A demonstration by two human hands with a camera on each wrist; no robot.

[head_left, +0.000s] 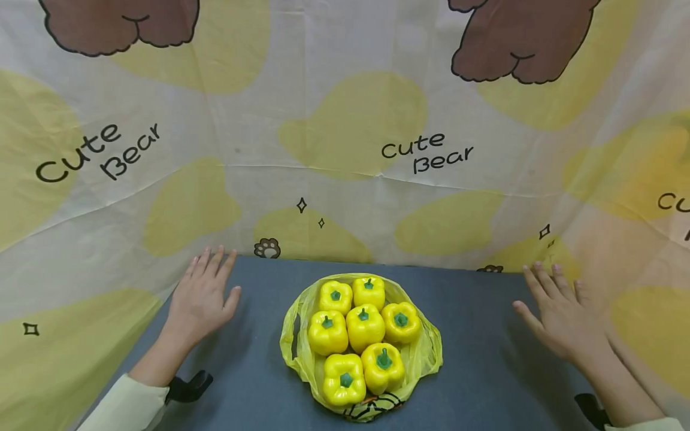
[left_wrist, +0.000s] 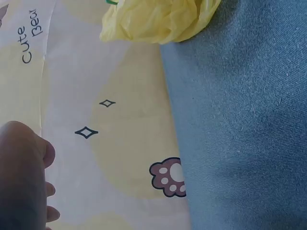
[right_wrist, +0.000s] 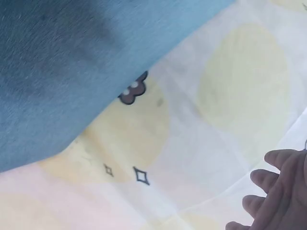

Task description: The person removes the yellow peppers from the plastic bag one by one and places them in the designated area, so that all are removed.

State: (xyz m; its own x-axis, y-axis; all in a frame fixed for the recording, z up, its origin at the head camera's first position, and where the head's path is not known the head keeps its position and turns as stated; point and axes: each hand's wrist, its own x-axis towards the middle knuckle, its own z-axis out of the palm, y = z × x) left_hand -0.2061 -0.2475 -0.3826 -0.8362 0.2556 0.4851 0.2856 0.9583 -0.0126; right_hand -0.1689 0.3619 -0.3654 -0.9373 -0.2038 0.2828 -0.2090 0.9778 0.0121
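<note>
Several yellow bell peppers (head_left: 365,328) with green stems sit together in an opened yellow plastic bag (head_left: 428,353), its rim spread around them. To the left of the bag, my left hand (head_left: 198,302) is held palm down with straight fingers spread and nothing in it. My right hand (head_left: 563,317) is at the far right, its fingers also extended and empty. Both hands are apart from the bag. In the left wrist view the side of the plastic bag (left_wrist: 158,21) shows at the top, with part of my left hand (left_wrist: 21,177) at the lower left.
The bag stands on a dark blue-grey table (head_left: 259,383). Behind the table hangs a cream and yellow curtain (head_left: 334,131) printed with bears and lettering, which also runs down both sides. Black straps with a mount (head_left: 188,386) sit at the wrists.
</note>
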